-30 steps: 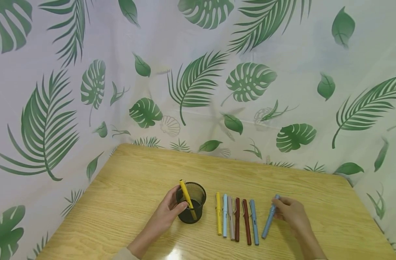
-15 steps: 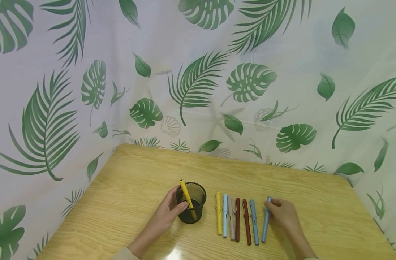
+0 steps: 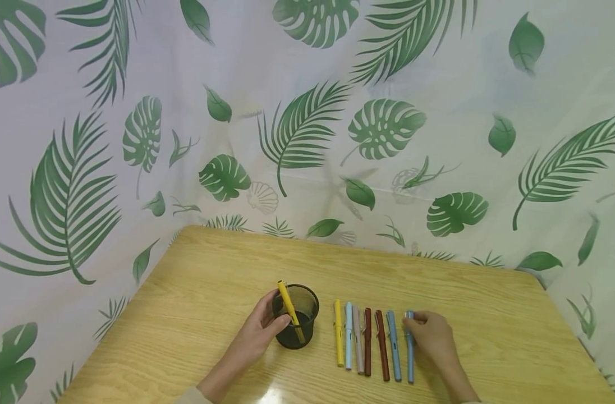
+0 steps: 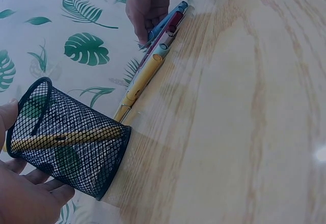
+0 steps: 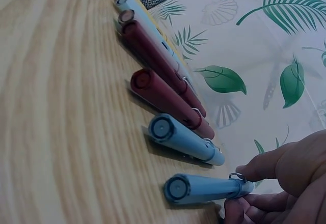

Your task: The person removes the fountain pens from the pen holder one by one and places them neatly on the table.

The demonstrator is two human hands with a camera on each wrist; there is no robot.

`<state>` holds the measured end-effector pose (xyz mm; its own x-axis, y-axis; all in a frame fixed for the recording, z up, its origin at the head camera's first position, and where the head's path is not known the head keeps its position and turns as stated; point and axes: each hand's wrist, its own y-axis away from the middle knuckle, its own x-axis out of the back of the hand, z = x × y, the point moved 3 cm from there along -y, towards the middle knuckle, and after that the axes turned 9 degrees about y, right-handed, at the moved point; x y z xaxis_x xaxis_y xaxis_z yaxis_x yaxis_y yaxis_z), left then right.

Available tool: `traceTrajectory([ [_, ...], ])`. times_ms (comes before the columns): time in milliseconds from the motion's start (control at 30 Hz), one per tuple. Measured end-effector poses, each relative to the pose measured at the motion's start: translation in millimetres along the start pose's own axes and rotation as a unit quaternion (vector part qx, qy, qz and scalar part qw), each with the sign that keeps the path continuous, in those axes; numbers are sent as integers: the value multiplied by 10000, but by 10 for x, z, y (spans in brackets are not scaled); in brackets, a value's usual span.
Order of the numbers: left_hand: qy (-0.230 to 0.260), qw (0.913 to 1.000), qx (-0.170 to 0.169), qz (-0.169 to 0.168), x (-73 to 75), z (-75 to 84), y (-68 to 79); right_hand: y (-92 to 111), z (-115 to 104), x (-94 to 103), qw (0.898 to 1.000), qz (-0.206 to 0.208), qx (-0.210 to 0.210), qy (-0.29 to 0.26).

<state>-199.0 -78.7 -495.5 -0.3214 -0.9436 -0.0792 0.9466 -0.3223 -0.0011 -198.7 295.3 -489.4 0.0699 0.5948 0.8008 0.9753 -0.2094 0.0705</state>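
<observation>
My left hand (image 3: pixel 259 328) grips a black mesh pen cup (image 3: pixel 307 328) from its left side, thumb over the near rim. A yellow pen (image 3: pixel 288 300) leans inside the cup, also visible through the mesh in the left wrist view. At the right end of a row of pens, my right hand (image 3: pixel 434 335) pinches a blue pen (image 5: pixel 204 187) near its clip end; the pen lies on the table. Beside it lie another blue pen (image 3: pixel 394 345), two dark red pens (image 3: pixel 382 345), a grey pen (image 3: pixel 358 339), a light blue pen (image 3: pixel 348 336) and a second yellow pen (image 3: pixel 339 334).
The wooden table (image 3: pixel 226 264) carries the cup and pens. A white cloth (image 3: pixel 307 140) with green leaf prints hangs behind the table and along its left side.
My right hand has moved left with the blue pen, bringing it beside the row and turning it from slanted to nearly parallel with the others. My left hand and the cup stay put.
</observation>
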Motion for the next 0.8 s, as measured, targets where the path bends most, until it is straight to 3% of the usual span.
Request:
traceTrajectory([
  [800, 117, 9999, -81, -1, -16, 29, 18, 14, 2, -57, 9999, 21, -73, 130],
])
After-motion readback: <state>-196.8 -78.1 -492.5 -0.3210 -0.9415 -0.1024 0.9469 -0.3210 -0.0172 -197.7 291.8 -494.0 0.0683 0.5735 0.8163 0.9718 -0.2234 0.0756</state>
